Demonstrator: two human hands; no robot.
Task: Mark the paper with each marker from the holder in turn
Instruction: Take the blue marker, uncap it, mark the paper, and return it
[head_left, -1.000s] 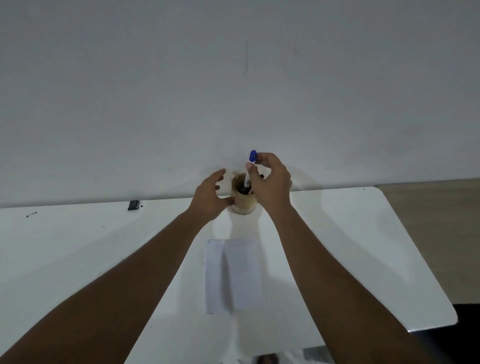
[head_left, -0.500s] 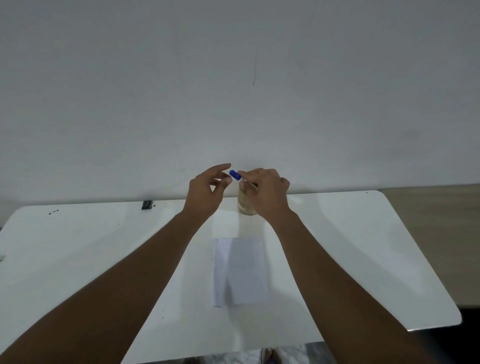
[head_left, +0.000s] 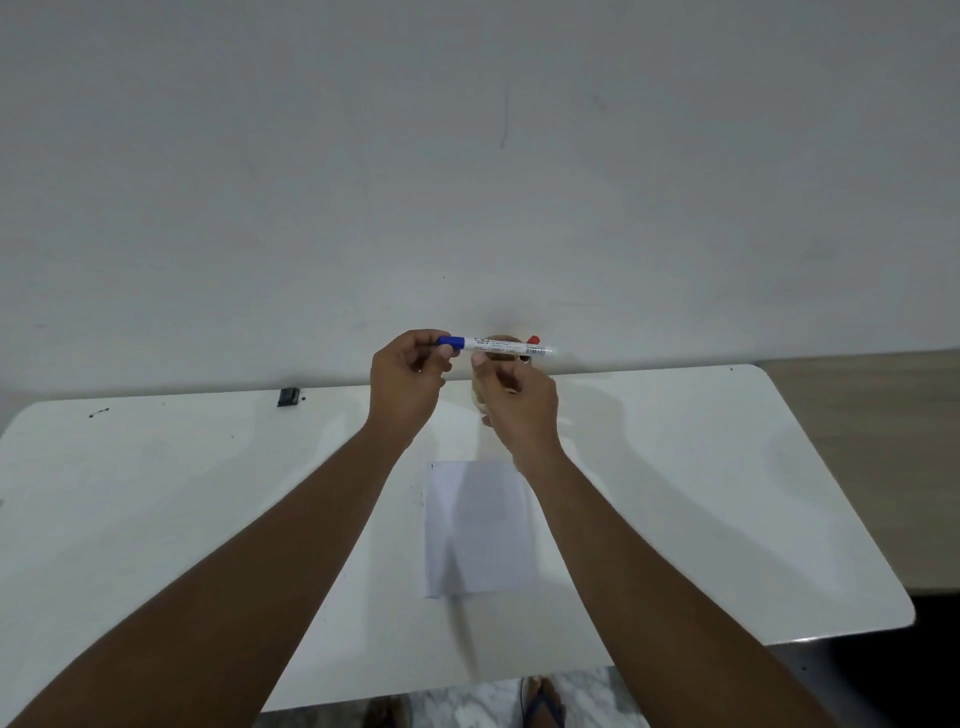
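Observation:
I hold a white marker with a blue cap (head_left: 498, 345) level in front of me, above the table's far edge. My left hand (head_left: 408, 384) pinches the blue cap end. My right hand (head_left: 517, 400) grips the white barrel from below. Behind my right hand stands the tan holder (head_left: 480, 395), mostly hidden, with the red tip of another marker (head_left: 533, 339) showing above it. A white sheet of paper (head_left: 480, 527) lies flat on the table, closer to me than my hands, between my forearms.
The white table (head_left: 701, 493) meets a plain wall at its far edge. A small black object (head_left: 289, 397) sits at the far left edge. Wooden floor shows to the right, and sandalled feet below the near edge.
My right hand lifted the blue-capped marker out of the holder and turned it level. My left hand left the holder and closed on the cap end.

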